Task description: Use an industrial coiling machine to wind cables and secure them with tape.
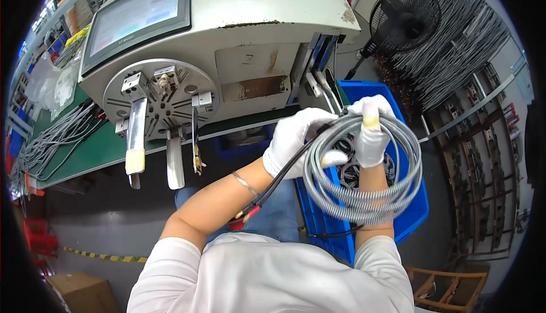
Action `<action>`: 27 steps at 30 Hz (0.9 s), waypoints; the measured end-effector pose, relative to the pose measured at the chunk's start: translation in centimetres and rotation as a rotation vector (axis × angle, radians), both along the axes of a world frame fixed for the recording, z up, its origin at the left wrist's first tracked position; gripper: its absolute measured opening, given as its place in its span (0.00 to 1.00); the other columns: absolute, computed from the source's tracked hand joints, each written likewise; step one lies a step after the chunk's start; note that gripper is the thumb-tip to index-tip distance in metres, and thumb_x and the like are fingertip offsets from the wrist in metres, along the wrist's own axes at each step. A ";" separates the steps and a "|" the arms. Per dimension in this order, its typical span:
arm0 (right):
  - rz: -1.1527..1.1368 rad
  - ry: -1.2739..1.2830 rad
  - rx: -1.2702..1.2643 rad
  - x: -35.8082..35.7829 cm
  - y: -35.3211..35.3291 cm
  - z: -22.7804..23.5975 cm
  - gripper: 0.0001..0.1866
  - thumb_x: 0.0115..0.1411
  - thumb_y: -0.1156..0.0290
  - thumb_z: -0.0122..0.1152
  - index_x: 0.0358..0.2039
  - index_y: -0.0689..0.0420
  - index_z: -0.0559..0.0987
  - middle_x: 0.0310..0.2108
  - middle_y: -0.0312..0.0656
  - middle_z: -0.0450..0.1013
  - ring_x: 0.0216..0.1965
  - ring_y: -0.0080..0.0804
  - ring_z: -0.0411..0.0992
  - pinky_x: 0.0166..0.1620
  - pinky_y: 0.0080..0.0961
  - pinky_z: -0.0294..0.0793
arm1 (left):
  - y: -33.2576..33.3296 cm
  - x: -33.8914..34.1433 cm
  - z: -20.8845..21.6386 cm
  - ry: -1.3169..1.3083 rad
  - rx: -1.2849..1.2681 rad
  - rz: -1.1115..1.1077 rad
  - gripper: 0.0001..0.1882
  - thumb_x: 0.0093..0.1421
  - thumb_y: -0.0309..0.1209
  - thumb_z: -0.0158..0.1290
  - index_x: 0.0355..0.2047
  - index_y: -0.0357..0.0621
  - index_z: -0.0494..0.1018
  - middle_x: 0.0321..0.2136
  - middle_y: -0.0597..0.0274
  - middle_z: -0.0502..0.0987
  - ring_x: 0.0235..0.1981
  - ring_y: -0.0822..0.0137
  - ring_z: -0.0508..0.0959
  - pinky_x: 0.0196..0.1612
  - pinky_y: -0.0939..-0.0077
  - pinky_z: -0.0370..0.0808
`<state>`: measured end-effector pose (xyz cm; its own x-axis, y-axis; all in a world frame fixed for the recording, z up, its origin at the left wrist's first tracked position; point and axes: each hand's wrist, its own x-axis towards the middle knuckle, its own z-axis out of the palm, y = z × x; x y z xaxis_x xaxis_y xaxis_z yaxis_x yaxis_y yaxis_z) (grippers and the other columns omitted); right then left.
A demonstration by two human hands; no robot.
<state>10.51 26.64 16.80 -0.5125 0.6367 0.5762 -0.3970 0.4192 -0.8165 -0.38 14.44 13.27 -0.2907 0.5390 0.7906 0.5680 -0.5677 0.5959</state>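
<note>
A coil of grey, spiral-sheathed cable hangs between my hands in front of my chest. My left hand, in a white glove, is closed on the coil's left side, where thin black leads with red-tipped ends hang down across my forearm. My right hand, also gloved with a yellowed fingertip, is wrapped round the top of the coil; the loops fall in front of my right forearm. Beneath the coil stands a blue crate with more coiled cables inside, partly hidden by my hands.
Ahead is a pale machine with a touchscreen and a round slotted metal disc bearing projecting arms. Loose grey cables lie on the green table at left. A black fan, hanging cables and a rack stand right.
</note>
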 end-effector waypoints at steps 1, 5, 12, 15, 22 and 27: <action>-0.064 -0.056 -0.021 -0.6 0.0 0.0 0.12 0.64 0.66 0.53 0.26 0.58 0.73 0.21 0.37 0.71 0.22 0.24 0.67 0.29 0.21 0.67 | 0.4 -0.4 0.2 0.046 0.148 0.103 0.21 0.50 0.38 0.63 0.38 0.37 0.73 0.27 0.57 0.76 0.27 0.64 0.78 0.30 0.73 0.75; -0.362 -0.122 0.412 -3.7 3.4 -1.7 0.09 0.62 0.70 0.53 0.27 0.59 0.76 0.22 0.36 0.73 0.25 0.28 0.71 0.33 0.25 0.70 | 3.3 -4.3 -0.2 0.268 0.123 0.409 0.16 0.51 0.35 0.61 0.35 0.37 0.74 0.22 0.58 0.75 0.26 0.64 0.79 0.30 0.73 0.75; -0.354 -0.124 0.434 -10.0 10.4 -5.5 0.06 0.53 0.73 0.54 0.23 0.58 0.77 0.22 0.44 0.73 0.27 0.41 0.72 0.33 0.37 0.69 | 8.0 -6.3 -0.2 -0.463 -0.059 0.191 0.16 0.55 0.32 0.58 0.41 0.35 0.73 0.32 0.57 0.80 0.31 0.69 0.79 0.38 0.75 0.75; -0.447 -0.193 0.616 -10.3 10.9 -5.6 0.06 0.52 0.71 0.54 0.22 0.57 0.77 0.23 0.45 0.73 0.28 0.41 0.73 0.33 0.36 0.68 | 8.9 -7.1 -1.1 -0.363 -0.129 0.377 0.16 0.56 0.32 0.57 0.42 0.36 0.73 0.34 0.59 0.80 0.33 0.73 0.78 0.39 0.77 0.75; -0.516 -0.231 0.800 -11.2 11.7 -6.9 0.07 0.51 0.69 0.54 0.23 0.57 0.78 0.25 0.45 0.75 0.29 0.41 0.74 0.35 0.34 0.69 | 10.4 -8.1 -3.3 -0.271 0.066 0.356 0.12 0.57 0.34 0.55 0.36 0.39 0.70 0.25 0.52 0.77 0.28 0.60 0.80 0.33 0.71 0.75; -0.501 -0.127 0.655 -11.7 12.1 -7.8 0.09 0.58 0.71 0.52 0.31 0.61 0.78 0.30 0.45 0.76 0.33 0.37 0.75 0.39 0.32 0.72 | 10.2 -7.7 -3.0 -0.214 0.118 0.367 0.11 0.57 0.34 0.55 0.34 0.39 0.70 0.25 0.53 0.77 0.27 0.61 0.79 0.33 0.73 0.74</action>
<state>-1.14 38.71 8.96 -0.3437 0.3634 0.8659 0.0420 0.9271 -0.3724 -8.05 24.62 10.32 -0.6102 0.2789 0.7416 0.6154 -0.4226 0.6653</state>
